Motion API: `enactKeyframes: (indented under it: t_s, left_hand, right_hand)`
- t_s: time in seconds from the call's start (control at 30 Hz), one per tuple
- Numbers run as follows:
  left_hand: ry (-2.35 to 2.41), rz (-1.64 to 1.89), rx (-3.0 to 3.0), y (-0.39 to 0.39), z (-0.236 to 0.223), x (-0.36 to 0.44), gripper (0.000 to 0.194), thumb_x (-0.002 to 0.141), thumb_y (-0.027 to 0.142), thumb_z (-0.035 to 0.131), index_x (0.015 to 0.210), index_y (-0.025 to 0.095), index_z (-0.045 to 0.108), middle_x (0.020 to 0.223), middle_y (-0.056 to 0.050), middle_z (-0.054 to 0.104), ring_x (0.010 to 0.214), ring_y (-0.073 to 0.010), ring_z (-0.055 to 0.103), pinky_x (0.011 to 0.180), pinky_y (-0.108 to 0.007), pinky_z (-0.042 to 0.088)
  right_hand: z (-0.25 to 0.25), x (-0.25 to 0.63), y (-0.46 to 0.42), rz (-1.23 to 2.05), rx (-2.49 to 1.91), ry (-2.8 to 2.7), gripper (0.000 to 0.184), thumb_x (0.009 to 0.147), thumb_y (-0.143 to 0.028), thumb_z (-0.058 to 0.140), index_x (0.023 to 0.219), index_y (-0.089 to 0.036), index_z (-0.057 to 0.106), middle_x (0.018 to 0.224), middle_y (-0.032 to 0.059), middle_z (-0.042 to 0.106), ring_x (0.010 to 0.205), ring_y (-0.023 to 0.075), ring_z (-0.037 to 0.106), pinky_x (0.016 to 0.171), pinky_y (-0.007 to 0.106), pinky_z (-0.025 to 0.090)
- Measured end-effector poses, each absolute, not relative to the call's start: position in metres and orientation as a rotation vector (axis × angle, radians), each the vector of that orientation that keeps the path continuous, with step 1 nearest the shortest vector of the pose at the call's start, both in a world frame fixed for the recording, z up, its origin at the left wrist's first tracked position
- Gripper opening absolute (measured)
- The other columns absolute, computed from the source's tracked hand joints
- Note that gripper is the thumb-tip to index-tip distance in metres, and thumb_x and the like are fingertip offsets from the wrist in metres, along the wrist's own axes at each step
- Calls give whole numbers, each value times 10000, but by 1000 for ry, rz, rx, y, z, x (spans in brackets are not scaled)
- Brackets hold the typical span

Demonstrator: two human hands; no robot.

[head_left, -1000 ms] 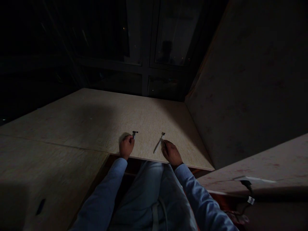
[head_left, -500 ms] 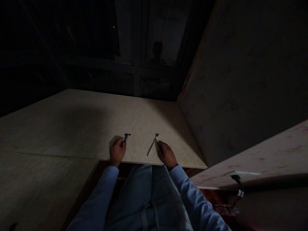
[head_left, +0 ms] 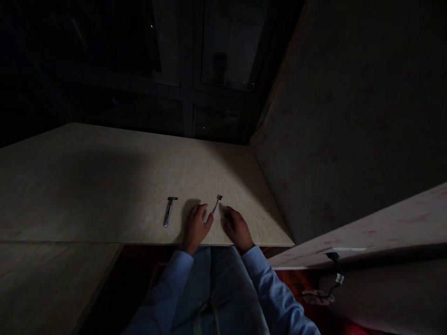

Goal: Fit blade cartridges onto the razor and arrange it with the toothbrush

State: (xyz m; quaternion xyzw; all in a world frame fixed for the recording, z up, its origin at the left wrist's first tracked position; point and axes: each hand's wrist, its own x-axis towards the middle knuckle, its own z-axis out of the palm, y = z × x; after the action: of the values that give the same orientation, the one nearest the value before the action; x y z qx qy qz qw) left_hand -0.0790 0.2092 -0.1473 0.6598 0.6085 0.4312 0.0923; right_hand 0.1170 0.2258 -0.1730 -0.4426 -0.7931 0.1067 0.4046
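While the left hand [head_left: 198, 225] reaches in over the near edge of the pale ledge [head_left: 139, 223], its thumb and forefinger stand apart with a clear gap between them, and the thumb tip covers the lower part of the brush [head_left: 217, 204]. Whether that thumb touches the handle or only passes above it I cannot tell, but the hand is not closed around anything. The brush lies aslant between the two hands, its dark head pointing away from the person and a little to the right. Just to its right is the right hand [head_left: 238, 226], fingers loosely curled inward; the palm is hidden, so I cannot tell whether anything is in it. The razor [head_left: 168, 212] lies to the left of the left hand, apart from it, with its dark head at the far end and its handle (bluish grey, as far as the dim light shows) running toward the near edge. Both forearms are in blue sleeves [head_left: 268, 279]. Beyond the ledge stands a dark window [head_left: 187, 79], and a patterned wall [head_left: 342, 139] rises on the right, with a black cable [head_left: 338, 270] hanging low down.
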Motion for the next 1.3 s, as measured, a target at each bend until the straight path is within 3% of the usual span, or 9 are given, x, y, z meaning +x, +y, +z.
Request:
enactKeyframes:
  t_s: [0.13, 0.33, 0.47, 1.0, 1.13, 1.2, 1.3]
  left_hand:
    - [1923, 1075, 2028, 221, -152, -76, 432, 861, 369, 670, 1225, 137, 650, 1148, -156, 683, 1089, -316, 625, 945, -424, 506]
    - [1960, 998, 2053, 217, -151, -78, 322, 920, 245, 576, 1208, 149, 683, 950, -106, 720, 906, -246, 674, 832, -347, 519]
    - [1972, 998, 2042, 215, -148, -77, 325, 905, 215, 589, 1207, 149, 689, 946, -102, 724, 883, -237, 675, 817, -336, 517]
    - [2032, 1051, 2070, 210, -154, -75, 325, 910, 189, 554, 1191, 132, 709, 971, -122, 738, 898, -259, 677, 833, -366, 522]
    - [2024, 1081, 2090, 209, -156, -76, 318, 908, 185, 556, 1177, 118, 712, 939, -119, 737, 881, -272, 678, 824, -385, 528]
    - [2025, 1089, 2093, 209, -156, -75, 321, 914, 191, 552, 1181, 108, 710, 940, -120, 737, 883, -277, 678, 825, -388, 528]
    - [2046, 1072, 2086, 209, -156, -75, 326, 908, 187, 560, 1188, 108, 707, 947, -121, 738, 895, -276, 678, 831, -380, 524]
  right_hand:
    - [-172, 122, 226, 516, -1096, -1855, 458, 949, -294, 513, 1385, -155, 502, 1258, 163, 669, 1174, 243, 654, 1031, 402, 536]
    - [-166, 130, 226, 883, -992, -1548, 403, 955, -436, 581, 1292, -218, 539, 1175, 133, 696, 1098, 226, 685, 989, 406, 542]
    - [-163, 129, 223, 930, -1013, -1538, 413, 950, -466, 595, 1278, -220, 547, 1159, 131, 696, 1096, 221, 683, 992, 401, 532]
    - [-163, 138, 222, 799, -1085, -1547, 384, 943, -418, 572, 1272, -221, 552, 1165, 131, 693, 1104, 234, 671, 997, 435, 521]
    - [-154, 185, 229, 592, -1227, -1581, 398, 912, -352, 549, 1268, -175, 571, 1296, 159, 632, 1176, 261, 627, 999, 448, 521]
    - [-148, 218, 238, 293, -1423, -1689, 428, 891, -310, 508, 1276, -137, 578, 1333, 189, 601, 1235, 285, 582, 1048, 470, 481]
    - [-143, 262, 252, 91, -1731, -1866, 476, 833, -277, 565, 1267, -87, 605, 1243, 241, 636, 1119, 322, 631, 971, 461, 514]
